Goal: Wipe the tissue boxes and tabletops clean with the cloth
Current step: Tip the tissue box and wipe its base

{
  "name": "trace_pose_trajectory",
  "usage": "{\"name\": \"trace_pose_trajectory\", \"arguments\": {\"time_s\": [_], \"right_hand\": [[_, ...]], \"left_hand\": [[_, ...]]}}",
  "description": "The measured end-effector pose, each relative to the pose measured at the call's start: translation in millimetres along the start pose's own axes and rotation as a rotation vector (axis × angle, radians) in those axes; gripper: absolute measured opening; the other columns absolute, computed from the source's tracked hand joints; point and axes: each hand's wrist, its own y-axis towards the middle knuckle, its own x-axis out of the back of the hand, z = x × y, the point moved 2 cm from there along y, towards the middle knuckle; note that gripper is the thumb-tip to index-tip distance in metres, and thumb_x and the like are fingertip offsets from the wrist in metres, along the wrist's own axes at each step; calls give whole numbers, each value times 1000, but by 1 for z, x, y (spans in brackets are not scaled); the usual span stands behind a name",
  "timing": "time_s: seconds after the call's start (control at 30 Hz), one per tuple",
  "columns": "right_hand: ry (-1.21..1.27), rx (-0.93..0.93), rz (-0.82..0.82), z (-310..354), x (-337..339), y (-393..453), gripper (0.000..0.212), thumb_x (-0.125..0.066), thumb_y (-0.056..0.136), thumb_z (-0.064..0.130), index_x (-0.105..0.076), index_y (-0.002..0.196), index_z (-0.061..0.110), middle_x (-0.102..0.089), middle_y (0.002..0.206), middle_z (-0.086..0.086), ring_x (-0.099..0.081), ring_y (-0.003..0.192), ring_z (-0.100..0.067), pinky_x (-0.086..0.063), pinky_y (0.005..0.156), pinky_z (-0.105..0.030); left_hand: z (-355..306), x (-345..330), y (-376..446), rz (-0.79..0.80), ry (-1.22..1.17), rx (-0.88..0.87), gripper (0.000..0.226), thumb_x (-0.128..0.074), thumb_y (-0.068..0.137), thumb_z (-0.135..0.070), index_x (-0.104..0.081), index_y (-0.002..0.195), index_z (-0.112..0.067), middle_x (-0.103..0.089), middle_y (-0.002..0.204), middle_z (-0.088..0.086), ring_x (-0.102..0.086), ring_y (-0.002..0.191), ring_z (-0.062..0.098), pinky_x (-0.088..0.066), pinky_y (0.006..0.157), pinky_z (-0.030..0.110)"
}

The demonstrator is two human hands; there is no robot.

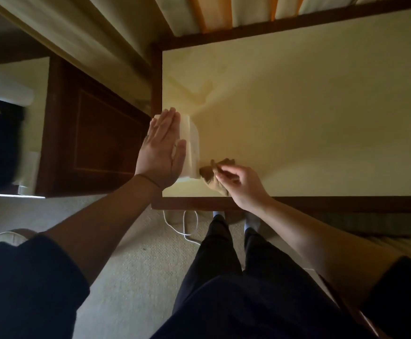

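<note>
A pale tissue box [191, 143] stands at the left front corner of the cream tabletop [297, 106]. My left hand [161, 152] lies flat with straight fingers against the box's left side. My right hand [241, 184] pinches a crumpled brown cloth [213, 176] and holds it against the box's lower right side, just above the table surface. Part of the cloth is hidden under my fingers.
The table has a dark wooden frame [322, 204]. A dark wooden cabinet [89, 133] stands to the left. Curtains [224, 13] hang beyond the table's far edge. A white cable [187, 226] lies on the carpet by my feet.
</note>
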Motion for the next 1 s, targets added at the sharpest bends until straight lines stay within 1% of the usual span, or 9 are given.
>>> {"name": "trace_pose_trajectory", "arguments": {"time_s": [0.13,0.3,0.43,0.5,0.63,0.7,0.77,0.8,1.0], "right_hand": [[146,31,-121,13,-17,8,30,-66,103,14,-71,133,13,-75,101,19,-74,87,-2,-57,81,-16],[248,64,-262,31,-43,20,34,-66,101,22,-73,133,12,-77,91,12,-73,80,-5,-63,83,-36],[417,14,-228,32,-55,30,33,-56,104,8,-74,131,15,-76,83,10,-72,71,-26,-60,70,-43],[436,25,-189,21,-53,35,44,-51,96,-2,-74,131,12,-70,78,11,-65,62,-25,-58,65,-45],[534,61,-155,14,-57,38,43,-63,93,-14,-73,128,8,-59,131,-9,-67,63,-23,-60,51,-40],[433,131,-198,13,-59,38,44,-66,94,-8,-69,136,7,-53,148,-9,-71,104,-14,-65,76,-44],[251,237,-190,9,-61,36,49,-61,102,3,-56,150,8,-45,162,-7,-47,147,-18,-44,118,-47],[213,266,-155,7,-65,35,51,-56,106,5,-47,156,6,-39,167,-8,-34,156,-22,-31,127,-47],[294,314,-85,14,-90,38,57,-28,111,9,-10,164,1,-7,175,-10,0,164,-22,-3,133,-50]], "left_hand": [[0,-1,0,-10,19,-15,61,-28,107,-32,-37,156,5,-33,165,21,-26,156,32,-21,127,53],[-1,-1,1,-17,5,-8,60,-30,107,-30,-38,155,5,-34,165,20,-26,156,32,-21,127,53],[-2,0,1,-14,2,0,60,-30,106,-30,-38,155,5,-34,164,20,-27,156,32,-19,128,51],[-2,-1,1,-14,2,-2,60,-31,106,-29,-39,155,5,-35,164,21,-28,156,33,-20,128,51],[-2,-1,1,-21,13,0,59,-32,106,-27,-40,154,6,-36,162,22,-29,155,34,-21,128,53],[-3,-1,1,-14,2,11,59,-32,106,-26,-39,154,6,-36,163,21,-28,155,33,-19,128,51],[-3,-1,2,-2,1,16,59,-32,106,-27,-38,154,7,-35,164,20,-27,156,31,-18,129,49],[-3,-1,2,1,2,14,60,-31,105,-27,-38,154,7,-35,164,20,-27,156,30,-18,129,48],[-4,-1,3,4,2,9,58,-32,104,-23,-39,153,8,-36,163,21,-28,155,32,-21,127,54]]}}
